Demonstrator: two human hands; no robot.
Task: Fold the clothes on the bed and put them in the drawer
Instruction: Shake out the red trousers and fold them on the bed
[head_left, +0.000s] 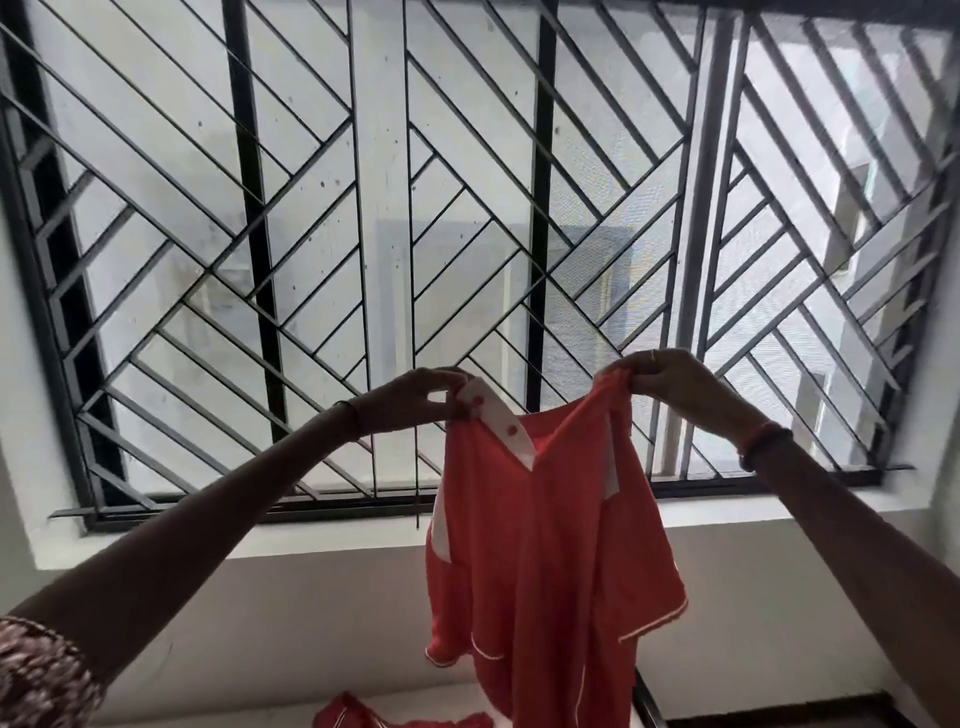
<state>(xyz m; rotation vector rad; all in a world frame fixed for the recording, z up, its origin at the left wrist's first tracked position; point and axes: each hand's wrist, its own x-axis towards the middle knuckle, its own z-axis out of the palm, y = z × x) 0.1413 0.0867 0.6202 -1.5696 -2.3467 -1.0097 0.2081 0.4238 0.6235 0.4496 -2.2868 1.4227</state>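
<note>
"While the red shirt (545, 545) hangs mid-air before the window grille (363, 234), the left hand (431, 397) pinches its collar edge and the right hand (670, 384) pinches the other shoulder. Risk?"

"Cloth hangs bunched and twisted. A slack pinch could drop it onto the second red garment (395, 717) on the bed (260, 719); the fold may go crooked."

"Drawer?"

"Not in view. Contents: cannot tell."

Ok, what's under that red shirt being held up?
Below the red shirt, another red garment lies on a pale surface. The shirt's hanging hem covers that garment's right end and the surface behind it, so what else lies there cannot be seen.
</note>
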